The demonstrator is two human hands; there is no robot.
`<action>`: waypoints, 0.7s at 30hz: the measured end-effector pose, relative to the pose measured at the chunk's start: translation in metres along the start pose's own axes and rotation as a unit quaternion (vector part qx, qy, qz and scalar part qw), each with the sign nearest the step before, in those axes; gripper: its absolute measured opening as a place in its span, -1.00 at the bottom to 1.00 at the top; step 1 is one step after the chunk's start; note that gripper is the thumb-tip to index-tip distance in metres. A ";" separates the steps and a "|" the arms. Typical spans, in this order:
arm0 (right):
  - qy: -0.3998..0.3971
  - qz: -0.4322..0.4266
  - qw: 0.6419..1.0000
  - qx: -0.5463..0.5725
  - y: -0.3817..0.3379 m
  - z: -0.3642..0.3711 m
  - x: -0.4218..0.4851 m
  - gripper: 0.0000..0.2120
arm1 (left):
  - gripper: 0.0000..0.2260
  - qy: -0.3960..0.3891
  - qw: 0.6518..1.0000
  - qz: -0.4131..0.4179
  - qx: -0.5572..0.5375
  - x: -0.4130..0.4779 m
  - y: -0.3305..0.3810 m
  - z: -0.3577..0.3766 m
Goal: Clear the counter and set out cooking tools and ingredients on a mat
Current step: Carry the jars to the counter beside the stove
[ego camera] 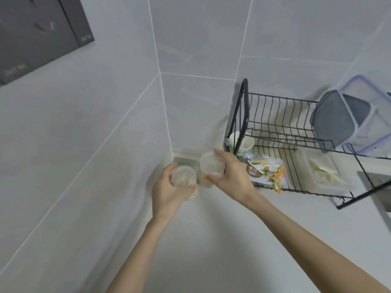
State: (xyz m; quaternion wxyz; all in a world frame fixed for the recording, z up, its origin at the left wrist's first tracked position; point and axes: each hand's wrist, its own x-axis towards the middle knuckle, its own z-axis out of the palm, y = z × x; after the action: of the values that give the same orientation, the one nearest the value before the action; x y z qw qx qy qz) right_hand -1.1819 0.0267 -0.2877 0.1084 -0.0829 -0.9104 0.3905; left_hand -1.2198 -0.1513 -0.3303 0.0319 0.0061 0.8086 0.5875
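Now, left hand (167, 187): fingers curled round a clear tub (183, 176) of pale food, in the desk (211, 240) corner.
Right hand (230, 174): grips a second clear tub (211, 166), tilted, just beside the first.
Dish rack (275, 115): holds a snack packet (266, 172) and a paper cup (243, 141).
Progress: early, I judge; no mat in view, nothing set out.

In the far corner of the bench (211, 240) the left tub (183, 176), in the left hand (167, 195), is just beside the right tub (212, 166), in the right hand (231, 178); to their right a dish rack (243, 106) holds a cup (246, 142) and snack packet (266, 172) below, a lidded box (342, 119) above
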 end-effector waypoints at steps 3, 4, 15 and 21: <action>0.048 0.027 0.998 0.036 0.001 -0.024 -0.031 -0.27 | -0.26 -0.030 0.999 0.033 -0.017 -0.018 0.015 0.005; 0.064 0.042 0.995 0.057 0.003 -0.034 -0.044 -0.26 | -0.27 -0.041 0.998 0.049 -0.022 -0.027 0.023 0.008; 0.226 0.115 0.958 0.135 0.039 -0.164 -0.199 -0.29 | -0.32 -0.244 0.953 0.174 -0.053 -0.139 0.103 0.086; 0.303 0.138 0.939 0.085 0.072 -0.238 -0.306 -0.27 | -0.34 -0.343 0.911 0.228 -0.036 -0.230 0.142 0.161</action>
State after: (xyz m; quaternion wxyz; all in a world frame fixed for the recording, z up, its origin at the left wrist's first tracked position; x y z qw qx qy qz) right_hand -0.8199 0.1687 -0.2206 0.3314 -0.3124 -0.7773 0.4340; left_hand -0.9849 0.0343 -0.2345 0.1727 0.3902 0.7030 0.5690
